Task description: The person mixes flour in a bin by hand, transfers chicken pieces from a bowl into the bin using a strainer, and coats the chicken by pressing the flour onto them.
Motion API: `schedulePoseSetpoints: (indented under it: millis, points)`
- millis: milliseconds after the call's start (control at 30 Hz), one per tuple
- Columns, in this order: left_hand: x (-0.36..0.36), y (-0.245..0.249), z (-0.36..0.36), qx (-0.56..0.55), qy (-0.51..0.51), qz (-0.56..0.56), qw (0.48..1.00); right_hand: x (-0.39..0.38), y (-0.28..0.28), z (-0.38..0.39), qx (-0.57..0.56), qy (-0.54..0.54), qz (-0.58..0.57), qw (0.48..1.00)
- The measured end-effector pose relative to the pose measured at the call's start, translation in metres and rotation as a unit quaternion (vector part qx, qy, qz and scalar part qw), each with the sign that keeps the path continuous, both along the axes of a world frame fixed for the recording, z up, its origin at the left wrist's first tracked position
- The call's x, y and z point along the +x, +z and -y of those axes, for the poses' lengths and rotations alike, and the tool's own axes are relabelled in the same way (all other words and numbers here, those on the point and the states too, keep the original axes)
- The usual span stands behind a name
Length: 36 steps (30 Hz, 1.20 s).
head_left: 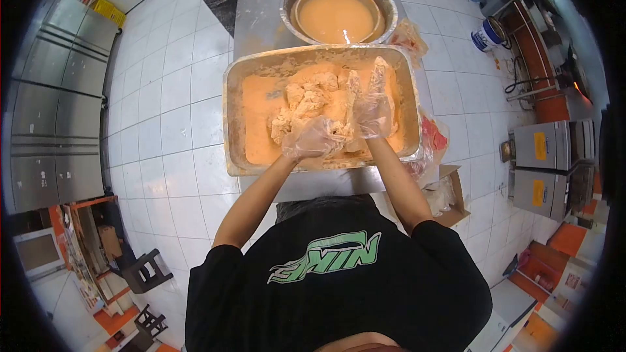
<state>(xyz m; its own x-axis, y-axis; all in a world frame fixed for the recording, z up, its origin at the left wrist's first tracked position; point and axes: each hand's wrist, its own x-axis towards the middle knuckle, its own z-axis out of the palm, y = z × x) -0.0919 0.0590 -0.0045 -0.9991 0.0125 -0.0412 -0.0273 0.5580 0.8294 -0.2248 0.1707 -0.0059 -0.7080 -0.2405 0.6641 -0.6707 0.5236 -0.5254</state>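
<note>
My left hand (312,139), in a clear plastic glove, is closed around a flour-coated chicken piece (340,132) near the front of a metal tray (227,107). Beside it, my right hand (372,116), gloved the same way, grips a long coated chicken piece (378,77) that points toward the tray's far side. Another narrow coated piece (353,86) sticks up just left of that hand; whether it is held too I cannot make out. More lumpy coated chicken (306,99) lies heaped left of centre on orange-tinted flour (257,127).
Behind the tray, a large metal bowl (287,10) holds a smaller bowl of orange liquid (339,16). Plastic bags (433,137) hang by the table's right edge, above an open cardboard box (456,205). Steel refrigerators (59,111) stand left; fryer-like units (544,169) stand right.
</note>
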Motion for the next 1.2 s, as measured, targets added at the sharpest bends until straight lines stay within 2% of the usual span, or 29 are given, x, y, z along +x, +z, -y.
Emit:
schedulePoseSetpoints:
  millis: [67,167,267,333,367,400,467,500,567,600,633,667,700,767,800,867,967,1067,1167,1200]
  points:
    - [0.008,0.007,-0.001,-0.143,-0.004,-0.130,0.981,-0.001,0.004,-0.003,0.000,-0.001,0.012,1.000]
    - [0.019,0.006,0.007,0.019,0.042,-0.053,0.998,-0.007,0.013,-0.012,-0.038,0.040,0.112,0.992]
    - [0.043,0.034,0.040,-0.031,0.027,-0.043,0.998,-0.025,0.017,-0.033,-0.144,0.130,0.340,0.920]
    - [0.070,0.041,0.064,-0.054,0.111,-0.045,0.991,-0.034,0.022,-0.055,-0.033,0.120,0.389,0.913]
    - [0.082,0.034,0.073,-0.107,0.204,-0.006,0.973,-0.036,0.023,-0.066,0.021,0.112,0.409,0.905]
    - [0.091,0.022,0.081,-0.159,0.295,0.031,0.942,-0.038,0.017,-0.075,-0.002,0.141,0.466,0.873]
    - [0.105,0.002,0.097,-0.112,0.328,-0.009,0.938,-0.041,-0.005,-0.090,-0.050,0.196,0.567,0.799]
    - [0.108,0.005,0.098,-0.087,0.343,-0.029,0.935,-0.041,-0.014,-0.095,-0.160,0.242,0.632,0.719]
    - [0.110,0.019,0.091,-0.112,0.316,0.043,0.941,-0.033,-0.021,-0.103,-0.364,0.317,0.714,0.507]
    - [0.112,0.026,0.086,-0.123,0.303,0.080,0.942,-0.026,-0.018,-0.105,-0.388,0.287,0.720,0.498]
    - [0.119,-0.001,0.095,-0.230,0.248,0.036,0.940,-0.019,-0.015,-0.107,-0.412,0.256,0.725,0.488]
    - [0.127,-0.051,0.114,-0.333,0.190,-0.009,0.923,-0.012,-0.008,-0.108,-0.435,0.225,0.729,0.478]
    - [0.131,-0.078,0.125,-0.432,0.130,-0.056,0.891,-0.006,-0.007,-0.110,-0.440,0.246,0.726,0.468]
    - [0.122,-0.030,0.089,-0.359,0.267,0.066,0.892,0.003,-0.009,-0.115,-0.448,0.287,0.717,0.450]
    - [0.122,-0.013,0.074,-0.315,0.330,0.130,0.880,0.009,-0.006,-0.119,-0.472,0.292,0.719,0.418]
    - [0.124,-0.019,0.073,-0.307,0.348,0.067,0.883,0.027,0.006,-0.128,-0.518,0.298,0.720,0.353]
    - [0.121,-0.031,0.074,-0.309,0.346,0.029,0.885,0.054,0.022,-0.136,-0.540,0.262,0.662,0.448]
    - [0.119,-0.038,0.080,-0.310,0.340,0.049,0.886,0.063,0.011,-0.150,-0.552,0.228,0.649,0.471]
    - [0.118,-0.029,0.071,-0.308,0.343,0.066,0.885,0.070,0.001,-0.166,-0.559,0.247,0.653,0.447]
    - [0.118,-0.022,0.069,-0.309,0.347,0.069,0.883,0.070,0.001,-0.168,-0.539,0.234,0.666,0.459]
